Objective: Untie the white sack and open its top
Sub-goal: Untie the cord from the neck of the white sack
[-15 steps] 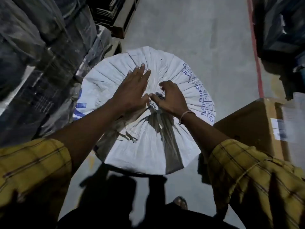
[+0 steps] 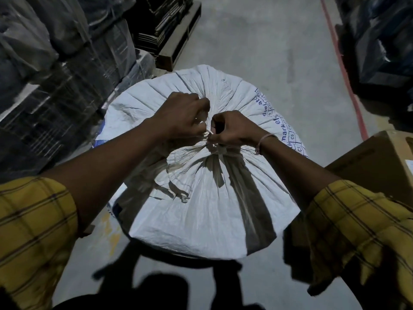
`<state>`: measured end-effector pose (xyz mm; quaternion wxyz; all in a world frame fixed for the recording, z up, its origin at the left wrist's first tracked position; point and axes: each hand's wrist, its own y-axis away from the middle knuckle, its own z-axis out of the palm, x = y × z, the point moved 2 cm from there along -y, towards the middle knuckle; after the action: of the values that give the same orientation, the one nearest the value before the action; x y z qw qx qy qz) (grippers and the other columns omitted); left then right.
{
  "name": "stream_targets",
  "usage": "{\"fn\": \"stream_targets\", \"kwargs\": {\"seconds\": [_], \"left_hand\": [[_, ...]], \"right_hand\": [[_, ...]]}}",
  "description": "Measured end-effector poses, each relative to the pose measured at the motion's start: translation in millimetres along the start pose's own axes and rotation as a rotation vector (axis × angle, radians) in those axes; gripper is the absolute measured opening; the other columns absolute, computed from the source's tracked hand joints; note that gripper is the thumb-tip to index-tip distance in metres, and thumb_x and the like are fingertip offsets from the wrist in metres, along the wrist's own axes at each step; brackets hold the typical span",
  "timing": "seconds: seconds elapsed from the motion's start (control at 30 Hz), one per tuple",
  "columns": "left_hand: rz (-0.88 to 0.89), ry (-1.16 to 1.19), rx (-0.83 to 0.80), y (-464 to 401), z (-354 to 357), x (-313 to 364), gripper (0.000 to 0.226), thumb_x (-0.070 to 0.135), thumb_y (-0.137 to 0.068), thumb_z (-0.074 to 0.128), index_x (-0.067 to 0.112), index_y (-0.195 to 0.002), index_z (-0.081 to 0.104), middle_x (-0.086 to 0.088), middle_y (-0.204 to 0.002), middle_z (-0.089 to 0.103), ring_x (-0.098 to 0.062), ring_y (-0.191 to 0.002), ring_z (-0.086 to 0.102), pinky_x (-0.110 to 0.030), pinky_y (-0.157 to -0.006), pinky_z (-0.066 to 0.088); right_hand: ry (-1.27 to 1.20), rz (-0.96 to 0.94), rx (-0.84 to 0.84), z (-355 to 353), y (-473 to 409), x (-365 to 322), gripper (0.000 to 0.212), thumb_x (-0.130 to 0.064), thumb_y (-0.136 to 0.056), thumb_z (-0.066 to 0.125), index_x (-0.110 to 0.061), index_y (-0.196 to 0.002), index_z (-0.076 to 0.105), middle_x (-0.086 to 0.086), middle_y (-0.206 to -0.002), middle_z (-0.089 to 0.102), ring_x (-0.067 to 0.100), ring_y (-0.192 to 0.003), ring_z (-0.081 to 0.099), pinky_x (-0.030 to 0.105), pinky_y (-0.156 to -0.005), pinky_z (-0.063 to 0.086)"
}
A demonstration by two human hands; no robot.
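A large white woven sack (image 2: 201, 211) with blue print stands on the floor below me, its top gathered into a bunched neck (image 2: 218, 151) bound by a pale string knot (image 2: 210, 136). My left hand (image 2: 181, 118) is closed in a fist at the left of the knot, fingers pinching the string. My right hand (image 2: 232, 128) is curled at the right of the knot, gripping the string as well. A bracelet sits on my right wrist. Loose flaps of sack cloth hang down in front of the neck.
Plastic-wrapped stacks (image 2: 55, 86) rise on the left, close to the sack. A brown cardboard box (image 2: 375, 166) stands at the right. Dark wrapped goods (image 2: 380, 41) lie beyond a red floor line (image 2: 344, 72). A wooden pallet (image 2: 178, 36) sits behind. Grey concrete floor stretches ahead.
My left hand, flat on the sack before, has closed into a fist at the knot. My right hand has tightened on the string. The view has shifted closer.
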<state>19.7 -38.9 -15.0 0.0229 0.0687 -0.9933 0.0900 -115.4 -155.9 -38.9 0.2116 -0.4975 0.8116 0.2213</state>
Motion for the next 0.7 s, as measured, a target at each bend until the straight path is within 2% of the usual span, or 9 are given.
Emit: {"fn": "stream_targets", "kwargs": {"seconds": [0.1,0.17,0.27,0.37,0.47,0.57,0.63,0.7], "left_hand": [[0.034,0.033,0.016,0.0,7.4,-1.1,0.028,0.037,-0.082,0.057,0.019,-0.102,0.063,-0.004,-0.089,0.069,-0.032,-0.085,0.066,-0.036,-0.071,0.041],[0.039,0.026,-0.018,1.1,9.5,3.0,0.02,0.033,-0.086,0.06,0.019,-0.101,0.062,-0.004,-0.091,0.071,-0.032,-0.087,0.066,-0.035,-0.066,0.041],[-0.027,0.021,-0.035,2.2,6.3,11.7,0.02,0.03,-0.092,0.058,0.016,-0.106,0.06,-0.01,-0.096,0.071,-0.036,-0.089,0.064,-0.035,-0.064,0.038],[-0.129,0.086,-0.021,3.1,-1.3,18.9,0.025,0.033,-0.095,0.057,0.015,-0.112,0.06,-0.012,-0.101,0.072,-0.037,-0.095,0.064,-0.036,-0.068,0.039],[-0.206,0.216,-0.038,8.1,-11.3,24.9,0.039,0.051,-0.092,0.062,0.017,-0.113,0.061,-0.006,-0.095,0.068,-0.032,-0.096,0.064,-0.038,-0.073,0.044],[-0.173,0.244,-0.093,21.5,-20.7,33.0,0.074,0.084,-0.071,0.059,0.022,-0.112,0.058,-0.001,-0.096,0.066,-0.027,-0.094,0.063,-0.042,-0.078,0.052],[-0.119,0.17,-0.106,34.5,-21.5,38.4,0.084,0.089,-0.062,0.062,0.024,-0.115,0.055,-0.003,-0.101,0.066,-0.028,-0.094,0.063,-0.042,-0.077,0.053],[-0.082,0.094,-0.1,47.1,-16.3,42.1,0.086,0.083,-0.062,0.073,0.022,-0.12,0.054,-0.006,-0.108,0.063,-0.03,-0.098,0.062,-0.043,-0.08,0.051]], "right_hand": [[0.015,-0.028,-0.011,5.1,-1.0,8.1,0.016,-0.022,-0.078,0.079,-0.015,-0.072,0.066,0.003,-0.07,0.071,0.008,-0.06,0.056,0.02,-0.06,0.042],[-0.018,-0.037,0.002,6.0,0.5,13.0,0.017,-0.025,-0.079,0.082,-0.011,-0.076,0.071,0.004,-0.074,0.075,0.006,-0.062,0.059,0.02,-0.063,0.045],[-0.044,-0.06,0.036,4.8,4.7,15.6,0.021,-0.031,-0.081,0.083,-0.014,-0.076,0.071,0.002,-0.074,0.076,0.007,-0.065,0.062,0.024,-0.067,0.049],[-0.043,-0.073,0.075,0.7,13.0,11.2,0.019,-0.029,-0.084,0.08,-0.016,-0.076,0.069,0.002,-0.075,0.075,0.011,-0.067,0.063,0.029,-0.068,0.05],[-0.157,-0.03,0.092,-0.8,23.5,9.6,0.011,-0.021,-0.089,0.076,-0.013,-0.084,0.07,0.01,-0.083,0.078,0.02,-0.075,0.073,0.034,-0.068,0.06],[-0.258,0.013,0.115,2.4,33.2,8.0,0.008,-0.015,-0.092,0.072,-0.008,-0.087,0.069,0.018,-0.085,0.077,0.025,-0.072,0.073,0.041,-0.062,0.062],[-0.345,0.068,0.116,6.3,38.2,7.9,0.011,-0.009,-0.089,0.075,-0.001,-0.094,0.069,0.019,-0.081,0.075,0.025,-0.068,0.07,0.045,-0.064,0.063],[-0.416,0.123,0.124,9.0,44.1,8.1,0.02,-0.007,-0.082,0.083,0.001,-0.095,0.07,0.014,-0.075,0.071,0.025,-0.069,0.067,0.048,-0.07,0.062]]}}
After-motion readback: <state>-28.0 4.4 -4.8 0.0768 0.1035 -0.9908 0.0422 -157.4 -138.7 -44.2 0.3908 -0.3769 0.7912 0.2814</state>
